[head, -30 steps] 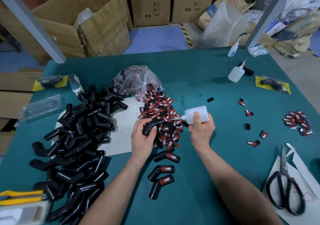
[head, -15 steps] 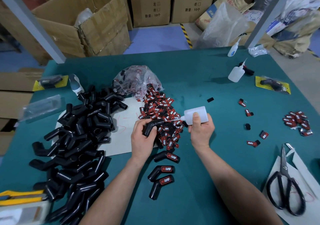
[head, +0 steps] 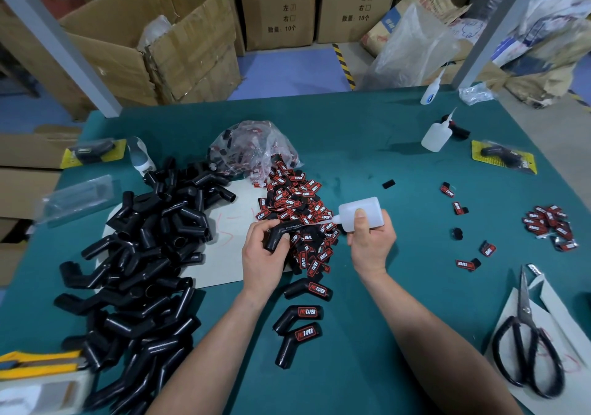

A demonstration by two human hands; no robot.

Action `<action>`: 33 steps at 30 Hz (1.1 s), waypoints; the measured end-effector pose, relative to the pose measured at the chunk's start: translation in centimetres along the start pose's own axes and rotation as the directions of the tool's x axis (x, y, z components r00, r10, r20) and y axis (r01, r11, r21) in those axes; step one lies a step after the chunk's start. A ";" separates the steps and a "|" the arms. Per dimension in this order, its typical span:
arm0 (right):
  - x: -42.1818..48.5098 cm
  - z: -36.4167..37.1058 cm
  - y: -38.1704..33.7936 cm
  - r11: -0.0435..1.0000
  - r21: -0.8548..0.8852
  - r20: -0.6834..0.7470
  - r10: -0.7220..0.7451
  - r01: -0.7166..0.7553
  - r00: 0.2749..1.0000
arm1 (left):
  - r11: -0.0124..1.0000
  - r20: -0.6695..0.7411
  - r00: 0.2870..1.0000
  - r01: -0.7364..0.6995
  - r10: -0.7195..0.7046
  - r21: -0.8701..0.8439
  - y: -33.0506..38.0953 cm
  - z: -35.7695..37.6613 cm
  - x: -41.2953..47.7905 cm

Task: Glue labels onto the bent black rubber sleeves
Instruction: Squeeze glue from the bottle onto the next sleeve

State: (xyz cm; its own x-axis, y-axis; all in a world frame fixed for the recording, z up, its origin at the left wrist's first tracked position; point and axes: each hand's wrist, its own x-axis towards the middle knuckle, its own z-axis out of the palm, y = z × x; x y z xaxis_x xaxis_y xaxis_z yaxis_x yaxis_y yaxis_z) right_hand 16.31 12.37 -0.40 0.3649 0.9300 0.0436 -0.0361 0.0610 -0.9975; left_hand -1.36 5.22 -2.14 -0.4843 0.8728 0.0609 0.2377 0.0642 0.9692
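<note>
My left hand (head: pixel 263 256) grips a bent black rubber sleeve (head: pixel 283 232) over a heap of red-and-black labels (head: pixel 300 213). In my right hand (head: pixel 371 245) is a translucent glue bottle (head: pixel 361 213), tipped sideways, its thin nozzle resting on the sleeve's upper arm. Three sleeves with labels stuck on lie nearer to me: (head: pixel 308 290), (head: pixel 299 315), (head: pixel 295 341). A big pile of bare black sleeves (head: pixel 144 254) fills the left of the green table.
Scissors (head: pixel 524 344) lie on white paper at the right front. A small label pile (head: pixel 550 226) and stray labels (head: pixel 468 264) sit at the right. Two more glue bottles (head: pixel 436 134), (head: pixel 431 91) stand at the back right. A plastic bag (head: pixel 256 149) holds labels. Cardboard boxes stand beyond the table.
The glue bottle in my right hand has shifted slightly left, bringing its nozzle onto the sleeve. My left hand holds the sleeve in the same place.
</note>
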 end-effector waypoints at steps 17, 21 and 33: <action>0.3 -0.1 -0.1 1.000 0.012 -0.012 -0.003 0.003 1.000 | 1.000 -0.001 1.000 0.010 -0.010 0.010 0.1 0.0 0.0; 0.1 0.0 -0.2 0.999 0.038 -0.010 0.012 -0.011 1.000 | 1.000 -0.004 1.000 0.011 -0.011 0.011 0.2 0.0 0.0; 0.2 -0.2 -0.5 1.000 0.013 -0.013 -0.006 0.006 1.000 | 1.000 -0.015 1.000 0.001 0.000 0.013 0.3 -0.1 0.0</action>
State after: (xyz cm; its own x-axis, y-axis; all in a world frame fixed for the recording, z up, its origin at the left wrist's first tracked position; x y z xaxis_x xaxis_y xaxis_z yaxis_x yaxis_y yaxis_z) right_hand 16.58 12.45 0.07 0.3773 0.9248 0.0486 -0.0464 0.0713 -0.9964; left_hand -1.32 5.17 -1.82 -0.4968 0.8655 0.0640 0.2482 0.0710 0.9661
